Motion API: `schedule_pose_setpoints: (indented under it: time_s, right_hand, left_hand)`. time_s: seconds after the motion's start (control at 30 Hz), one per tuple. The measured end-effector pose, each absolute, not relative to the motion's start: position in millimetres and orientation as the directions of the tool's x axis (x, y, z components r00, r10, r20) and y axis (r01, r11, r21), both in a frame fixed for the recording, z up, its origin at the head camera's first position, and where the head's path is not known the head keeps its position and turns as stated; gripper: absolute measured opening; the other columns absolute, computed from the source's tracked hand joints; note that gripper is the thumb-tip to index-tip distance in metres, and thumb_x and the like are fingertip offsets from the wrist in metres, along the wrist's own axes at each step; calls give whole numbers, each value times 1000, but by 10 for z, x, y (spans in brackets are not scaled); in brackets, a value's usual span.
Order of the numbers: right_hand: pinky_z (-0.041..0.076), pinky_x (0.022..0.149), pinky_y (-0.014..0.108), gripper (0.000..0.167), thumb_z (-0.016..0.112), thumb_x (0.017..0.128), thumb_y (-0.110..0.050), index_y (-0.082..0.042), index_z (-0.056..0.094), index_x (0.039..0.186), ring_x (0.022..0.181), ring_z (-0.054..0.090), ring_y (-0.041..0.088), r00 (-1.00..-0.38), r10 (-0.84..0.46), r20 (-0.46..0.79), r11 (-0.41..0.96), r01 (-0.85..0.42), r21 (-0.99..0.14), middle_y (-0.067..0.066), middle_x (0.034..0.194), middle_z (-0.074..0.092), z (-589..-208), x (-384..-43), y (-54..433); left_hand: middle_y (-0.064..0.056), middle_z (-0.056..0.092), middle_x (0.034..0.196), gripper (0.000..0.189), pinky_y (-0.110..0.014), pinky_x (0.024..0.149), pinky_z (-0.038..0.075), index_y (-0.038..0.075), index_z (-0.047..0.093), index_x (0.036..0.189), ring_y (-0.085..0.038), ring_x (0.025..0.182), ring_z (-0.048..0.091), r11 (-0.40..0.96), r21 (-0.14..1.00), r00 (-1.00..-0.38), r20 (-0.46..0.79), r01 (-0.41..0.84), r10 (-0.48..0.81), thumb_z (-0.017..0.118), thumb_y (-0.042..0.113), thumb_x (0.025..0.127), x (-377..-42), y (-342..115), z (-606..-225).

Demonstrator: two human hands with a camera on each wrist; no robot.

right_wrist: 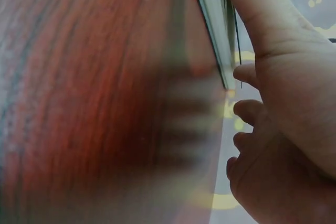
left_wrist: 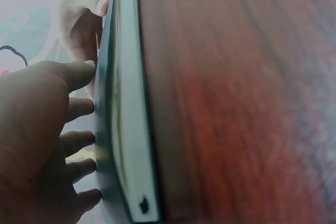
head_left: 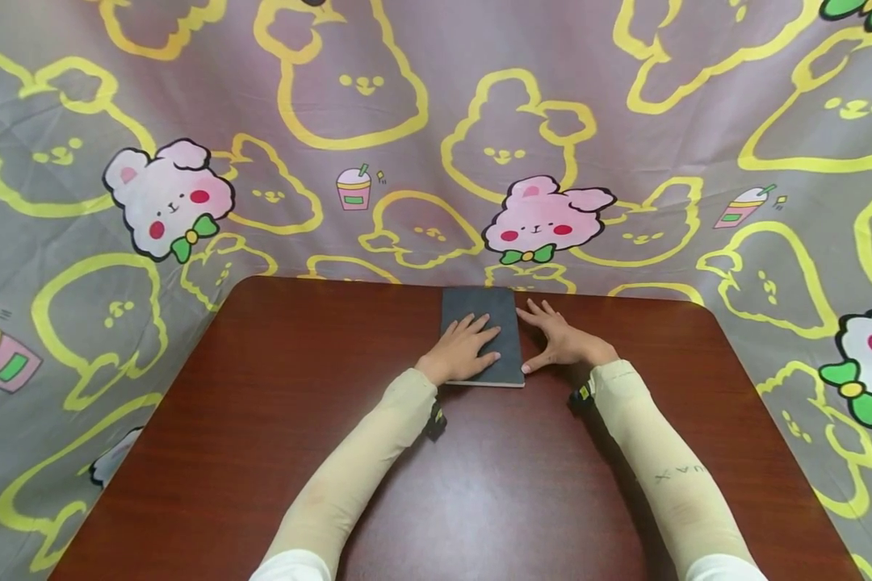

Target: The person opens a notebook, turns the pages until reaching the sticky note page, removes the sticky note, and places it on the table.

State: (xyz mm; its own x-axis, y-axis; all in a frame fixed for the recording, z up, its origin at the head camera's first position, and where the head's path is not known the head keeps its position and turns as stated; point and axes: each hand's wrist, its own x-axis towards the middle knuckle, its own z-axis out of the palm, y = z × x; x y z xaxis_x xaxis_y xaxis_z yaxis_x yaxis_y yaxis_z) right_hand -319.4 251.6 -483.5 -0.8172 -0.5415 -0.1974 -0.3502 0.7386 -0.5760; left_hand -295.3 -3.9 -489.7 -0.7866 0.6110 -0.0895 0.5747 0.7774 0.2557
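Observation:
A dark notebook (head_left: 506,331) lies closed near the table's far edge, its white page block (left_wrist: 134,108) showing side-on in the left wrist view. My left hand (head_left: 461,351) rests on its cover with the fingers spread; in the left wrist view the fingertips (left_wrist: 86,136) meet the dark cover. Beside the notebook's right edge is my right hand (head_left: 563,339), fingers apart and thumb pointing at the near right corner. Seen from the right wrist, the thumb (right_wrist: 249,11) overlaps the notebook's edge, while the other fingers extend past its end.
A reddish-brown wooden table (head_left: 320,355) with rounded far corners carries the notebook. Behind and around it hangs a grey curtain (head_left: 421,73) with yellow outlines and cartoon rabbits. Small dark devices (head_left: 436,421) sit under both wrists.

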Motion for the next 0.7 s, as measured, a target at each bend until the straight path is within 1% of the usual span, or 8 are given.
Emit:
schedule_pose_setpoints:
  time_s: [0.2,0.33,0.4,0.57,0.7]
  right_hand:
    - [12,114,77,120,90,73,-45,-13,18,164,154,-11,48,-819,-547,-172,726,-361,-586,20,170,-1,-4735,-3177,2521]
    - [12,114,77,121,91,72,-46,-14,18,164,154,-11,46,-815,-558,-156,712,-374,-594,20,170,-2,-4685,-3178,2523]
    - [11,114,77,121,91,72,-45,-12,19,164,154,-11,47,-812,-567,-137,703,-391,-594,21,170,-1,-4669,-3179,2525]
    - [10,114,77,121,91,73,-45,-9,19,163,154,-8,49,-810,-576,-107,694,-416,-588,24,169,0,-4623,-3187,2507]
    - [12,114,77,119,90,75,-44,-10,18,163,154,-8,49,-815,-568,-114,702,-407,-584,24,169,0,-4567,-3187,2471]
  left_hand:
    - [-11,25,168,60,-50,124,23,19,37,159,-35,155,22,765,258,-778,-72,590,624,45,48,107,-2953,-46,-4819]
    - [-12,25,168,61,-48,124,23,17,37,159,-35,155,23,761,272,-776,-74,589,627,45,47,107,-2932,-49,-4747]
    - [-12,26,168,60,-47,124,23,16,38,159,-34,155,23,758,272,-774,-71,593,630,45,47,107,-2925,-46,-4712]
    - [-12,26,167,60,-48,124,24,17,38,158,-34,155,23,759,250,-773,-58,601,632,45,48,107,-2915,-48,-4633]
    - [-12,27,167,59,-49,124,24,18,39,158,-34,155,23,762,236,-778,-40,602,627,46,47,107,-2910,-49,-4568]
